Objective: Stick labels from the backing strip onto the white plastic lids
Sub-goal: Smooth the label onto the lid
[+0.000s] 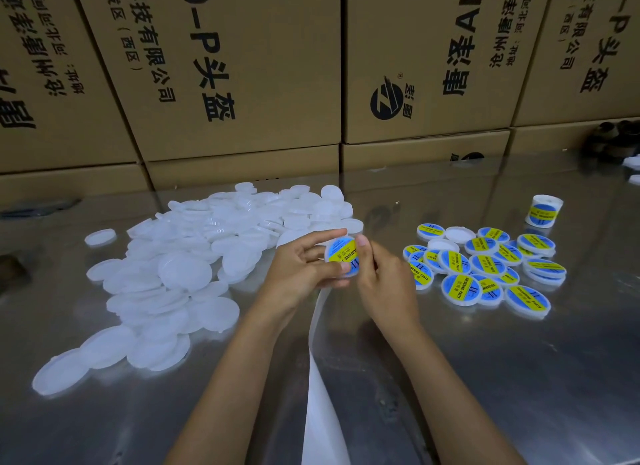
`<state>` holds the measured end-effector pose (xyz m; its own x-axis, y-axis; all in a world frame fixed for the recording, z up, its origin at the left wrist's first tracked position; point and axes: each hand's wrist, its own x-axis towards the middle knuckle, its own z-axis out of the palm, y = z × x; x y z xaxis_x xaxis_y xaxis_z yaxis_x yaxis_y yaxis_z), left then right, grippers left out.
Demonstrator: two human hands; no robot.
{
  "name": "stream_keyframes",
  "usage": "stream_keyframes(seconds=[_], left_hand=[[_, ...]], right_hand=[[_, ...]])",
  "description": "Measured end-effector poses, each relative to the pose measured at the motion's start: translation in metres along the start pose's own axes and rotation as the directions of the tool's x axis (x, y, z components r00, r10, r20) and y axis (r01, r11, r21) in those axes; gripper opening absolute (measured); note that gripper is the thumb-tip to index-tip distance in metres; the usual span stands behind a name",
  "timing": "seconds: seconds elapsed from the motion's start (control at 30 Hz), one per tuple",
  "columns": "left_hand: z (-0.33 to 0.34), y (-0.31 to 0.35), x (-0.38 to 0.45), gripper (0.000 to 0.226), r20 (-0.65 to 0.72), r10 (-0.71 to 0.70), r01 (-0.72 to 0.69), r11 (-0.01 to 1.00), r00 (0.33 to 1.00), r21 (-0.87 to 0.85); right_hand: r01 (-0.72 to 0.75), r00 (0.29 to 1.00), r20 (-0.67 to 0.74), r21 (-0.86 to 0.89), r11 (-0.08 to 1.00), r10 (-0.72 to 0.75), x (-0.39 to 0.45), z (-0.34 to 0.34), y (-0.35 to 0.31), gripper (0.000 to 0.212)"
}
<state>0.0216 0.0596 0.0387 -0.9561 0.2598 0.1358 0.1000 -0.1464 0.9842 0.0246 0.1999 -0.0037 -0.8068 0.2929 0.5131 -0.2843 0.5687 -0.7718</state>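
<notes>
Clearly, most of the job is left to do. The left hand (304, 267) holds one white lid (343, 257) up above the tabletop (485, 360), its grip curled round the lid's edge with the thumb lying on the face. A blue and yellow label (343, 253) already sits on this lid. The right hand (381, 277) pinches the lid's other side, thumb tip at the label's upper edge; I judge it is pressing the label flat, though I cannot tell whether the whole label is stuck down.

The white backing strip (318, 378) hangs from under the hands and runs toward the person; no labels show on the visible part.

To the right lies the group of labelled lids (485, 267), perhaps twenty, with two or three blank ones among them. A roll of labels (543, 212) stands behind that group. To the left lies the big pile of blank lids (194, 267), far more than the finished ones. So only a small part seems done. Cardboard boxes (242, 66) stand along the back.
</notes>
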Motion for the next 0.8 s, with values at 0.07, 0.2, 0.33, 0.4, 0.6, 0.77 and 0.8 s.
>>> stream_keyframes(seconds=[0.07,0.2,0.33,0.4,0.6,0.77,0.8], left_hand=[[0.0006,0.0004,0.0002,0.042,-0.067,-0.004,0.003,1.000,0.998,-0.005],[0.0001,-0.0003,0.0002,0.031,-0.224,-0.013,-0.006,0.997,0.974,-0.082],[0.0008,0.0001,-0.0005,0.014,-0.302,-0.040,-0.006,0.989,0.952,-0.150],[0.0021,0.0001,-0.0001,0.015,-0.312,-0.028,-0.007,0.994,0.950,-0.109],[0.0029,0.0024,-0.0009,0.015,-0.176,-0.022,0.015,0.999,0.984,-0.040],[0.0021,0.0004,-0.0021,0.049,0.032,-0.001,0.000,1.000,0.999,0.013],[0.0017,0.0002,-0.0019,0.053,0.047,0.009,-0.010,1.000,0.999,0.028]], right_hand=[[-0.010,1.000,0.011,0.058,0.998,0.009,-0.0002,-0.0005,-0.0020,0.044],[-0.025,0.997,0.078,0.098,0.995,0.017,-0.0015,0.0003,-0.0038,0.047],[-0.006,0.988,0.152,-0.101,0.995,0.021,-0.0045,0.0027,-0.0040,0.062],[0.018,0.991,0.136,-0.141,0.990,0.002,-0.0044,0.0035,-0.0023,0.062],[0.051,0.999,0.009,-0.121,0.991,-0.050,-0.0015,0.0009,-0.0027,0.052],[0.002,0.999,-0.033,-0.059,0.998,-0.004,0.0015,-0.0017,0.0006,0.044],[0.004,1.000,-0.020,-0.029,1.000,-0.004,0.0012,-0.0012,0.0003,0.044]])
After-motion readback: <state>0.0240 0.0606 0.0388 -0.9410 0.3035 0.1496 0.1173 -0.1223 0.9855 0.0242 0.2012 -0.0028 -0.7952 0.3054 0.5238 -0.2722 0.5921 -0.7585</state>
